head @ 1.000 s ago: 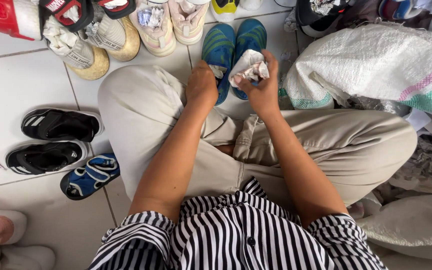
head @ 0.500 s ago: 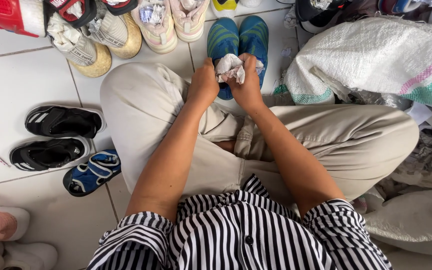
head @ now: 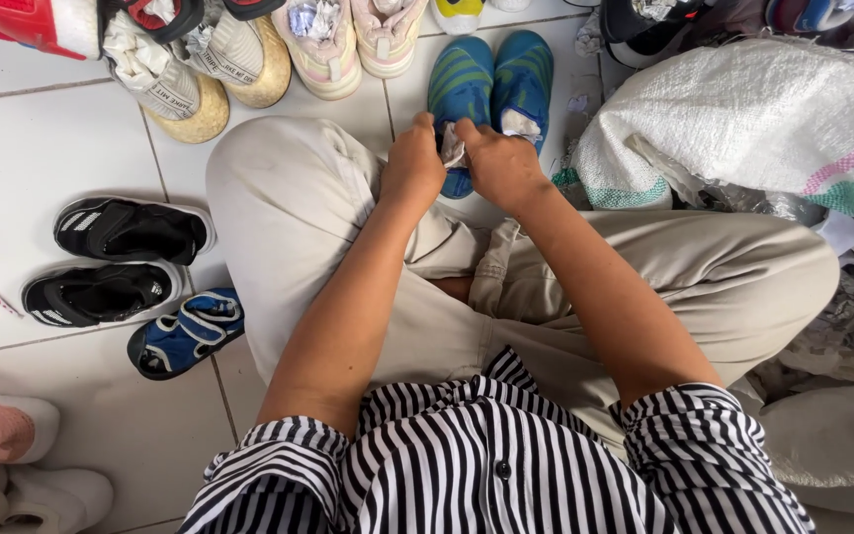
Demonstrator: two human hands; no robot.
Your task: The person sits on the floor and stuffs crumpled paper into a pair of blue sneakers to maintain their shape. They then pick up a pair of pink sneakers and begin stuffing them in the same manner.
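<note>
Over the blue shoes, both hands work a wad of crumpled paper.

Left hand and right hand meet knuckle to knuckle, each clenched on the white paper wad pinched between them; it sits right above the mouth of the left blue shoe, seemingly held there for stuffing; the right blue shoe already shows paper inside; black sandals and a small blue sandal lie apart on the tiled floor; a woven sack rests nearby.

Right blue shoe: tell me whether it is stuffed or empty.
Stuffed: crumpled white paper fills the opening of the right blue shoe, next to the right hand.
</note>
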